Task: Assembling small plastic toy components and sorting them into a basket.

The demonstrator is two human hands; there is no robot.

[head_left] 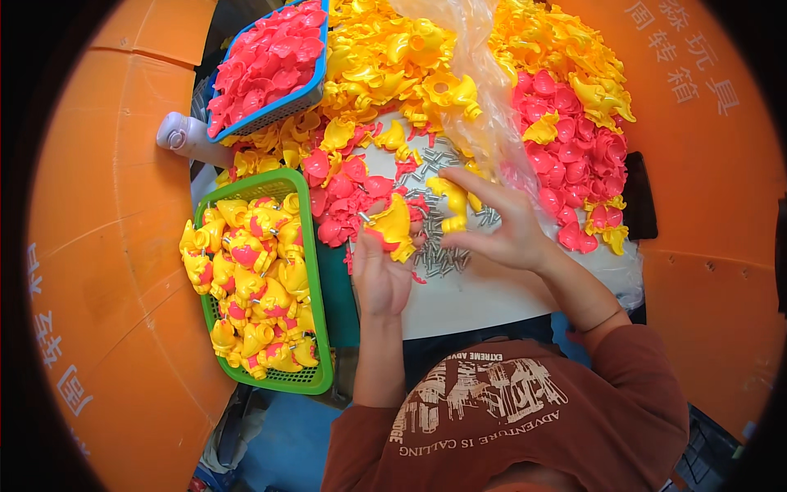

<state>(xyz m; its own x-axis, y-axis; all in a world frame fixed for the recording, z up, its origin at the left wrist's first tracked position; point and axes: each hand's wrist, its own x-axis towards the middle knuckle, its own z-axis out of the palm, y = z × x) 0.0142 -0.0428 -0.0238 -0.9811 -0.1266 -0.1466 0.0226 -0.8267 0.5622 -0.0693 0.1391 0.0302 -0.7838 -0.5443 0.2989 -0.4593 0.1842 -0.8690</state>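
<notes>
Pinched in the fingers of my left hand (381, 283) is a yellow plastic toy shell (393, 221) with a pink part set against it. A short metal pin (365, 216) shows at its left side. My right hand (518, 228) has thumb and forefinger around a second yellow toy shell piece (448, 199), a little to the right of the first and apart from it. Beneath both hands, loose metal pins (443, 261) lie scattered on the white tabletop (484, 297). Pink shell pieces (336, 197) are heaped just left of the pins.
A green basket (321, 328) of joined yellow-and-pink toys stands at left. Behind it are a pale bottle (193, 138) and a blue basket (275, 117) of pink pieces. Yellow shells (377, 57), a clear plastic bag (475, 82) and pink shells (566, 148) fill the back. Orange panels (705, 271) flank both sides.
</notes>
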